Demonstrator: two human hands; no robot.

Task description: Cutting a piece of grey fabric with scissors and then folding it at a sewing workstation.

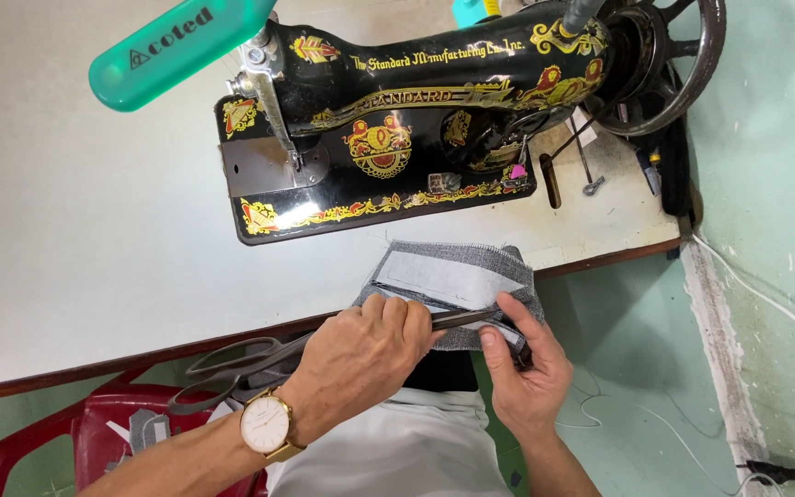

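Two bare hands work at the near edge of a sewing table, low in the centre of the frame. The left hand point(365, 354), with one white-faced wristwatch point(265, 425) on a gold band at its wrist, is closed over one pair of large grey scissors point(259, 364), the handle loops trailing toward the lower left and the blade tip showing just right of the fingers. The right hand point(526, 364) pinches the lower right edge of one folded piece of grey fabric point(457, 281), thumb on top, fingers curled beneath. The fabric lies partly on the pale table point(94, 239) and partly over its wooden front edge, with a lighter panel showing on its upper face. At the lower left corner sits one red plastic chair point(94, 428) with grey scraps on it. Beyond the fabric, in the upper centre, stands one black sewing machine point(397, 120) decorated in gold and red, its hand wheel point(683, 64) at the upper right. One teal lamp head point(177, 41) juts in at the upper left.
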